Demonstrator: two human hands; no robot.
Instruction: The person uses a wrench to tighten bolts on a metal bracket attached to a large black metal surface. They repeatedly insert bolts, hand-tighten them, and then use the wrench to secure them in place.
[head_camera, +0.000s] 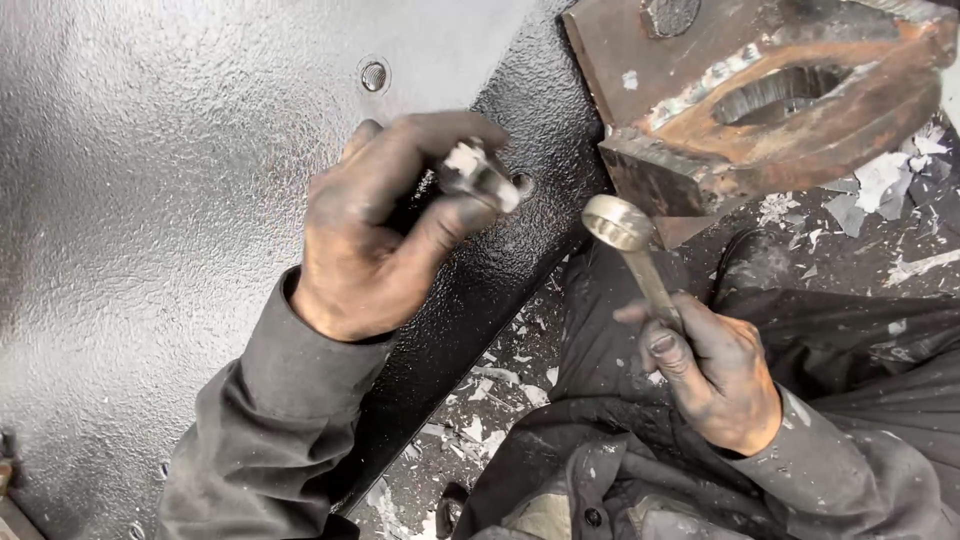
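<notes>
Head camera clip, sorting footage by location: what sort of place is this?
Likely a metal fabrication or repair workshop: a rusty welded steel block, a black-painted steel plate with threaded holes, and a ring spanner in the grimy right hand.

One head-worn camera looks steeply down, close over the black metal panel (150, 200) (only this view).

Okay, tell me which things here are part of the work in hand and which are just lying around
In hand:
left hand holding a bolt at a hole in the black textured panel
right hand holding a ring spanner

Lying about:
rusty welded steel block
paint flakes on the floor
</notes>
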